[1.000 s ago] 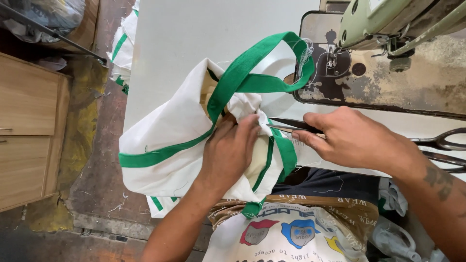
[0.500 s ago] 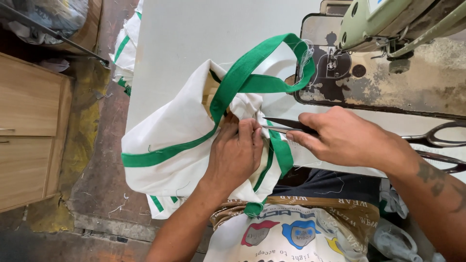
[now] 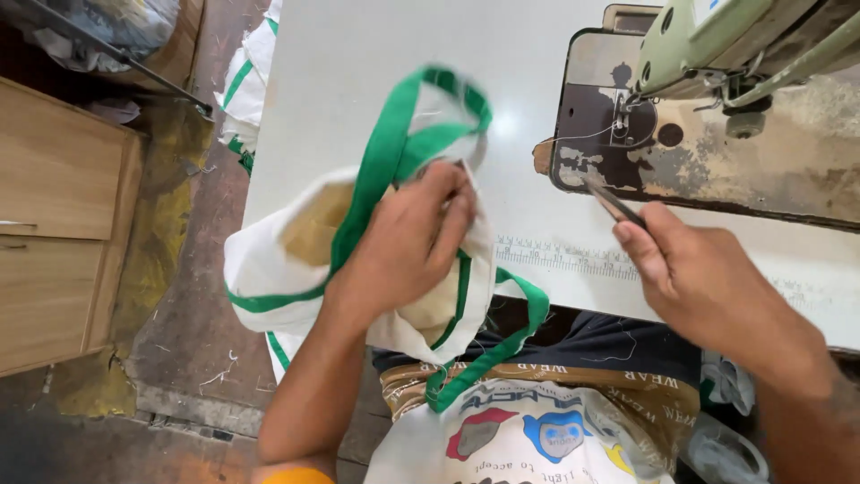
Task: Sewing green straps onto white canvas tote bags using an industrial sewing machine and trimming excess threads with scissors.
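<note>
My left hand [image 3: 408, 242] grips a white cloth bag [image 3: 269, 264] with green trim, bunching the fabric near its mouth and lifting it at the table's front edge. A green strap [image 3: 394, 134] loops up above that hand. My right hand [image 3: 708, 278] holds a pair of thin metal snips [image 3: 614, 202], blades pointing up and left, apart from the bag and close to the sewing machine's base [image 3: 609, 152].
A pale green sewing machine [image 3: 717, 45] stands at the back right on the white table [image 3: 358, 54]. A wooden cabinet [image 3: 54, 224] is at the left. More white and green bags [image 3: 242, 81] lie on the floor beside the table.
My right hand has drawn the snips away from the bag, to the right. My left hand has lifted and turned the bag, and the green strap now loops higher.
</note>
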